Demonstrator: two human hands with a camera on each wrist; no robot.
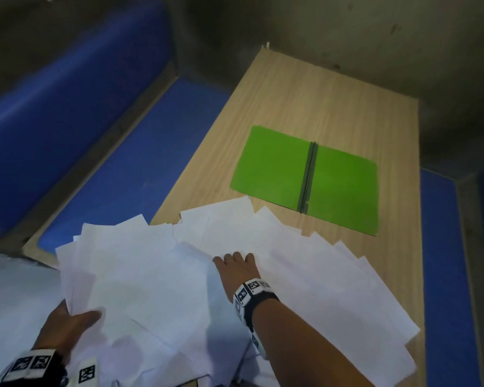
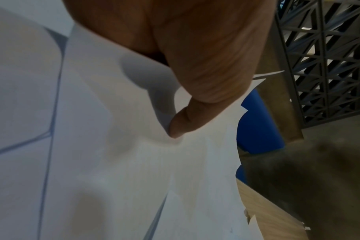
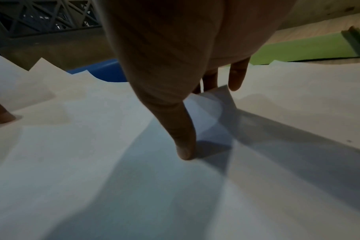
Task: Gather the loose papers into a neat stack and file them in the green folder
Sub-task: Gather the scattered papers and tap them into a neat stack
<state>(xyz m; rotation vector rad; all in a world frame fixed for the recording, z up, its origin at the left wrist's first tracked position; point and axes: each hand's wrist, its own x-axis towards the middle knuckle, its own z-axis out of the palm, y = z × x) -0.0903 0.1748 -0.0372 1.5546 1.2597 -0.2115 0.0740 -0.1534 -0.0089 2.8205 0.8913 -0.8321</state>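
Several loose white papers (image 1: 305, 269) lie fanned over the near part of the wooden table (image 1: 305, 101). My left hand (image 1: 70, 319) pinches the near-left edge of the sheets, thumb (image 2: 181, 125) on top and fingers hidden beneath. My right hand (image 1: 235, 263) rests in the middle of the spread, fingers (image 3: 236, 78) straight, tips at a raised sheet corner, thumb (image 3: 185, 149) touching the paper. The green folder (image 1: 308, 177) lies open flat beyond the papers, also low at the top right in the right wrist view (image 3: 302, 48).
Blue cushioned benches run along the table's left side (image 1: 140, 163) and right side (image 1: 447, 275). Some papers overhang the table's left edge over the bench. A dark lattice screen (image 2: 329, 56) stands behind.
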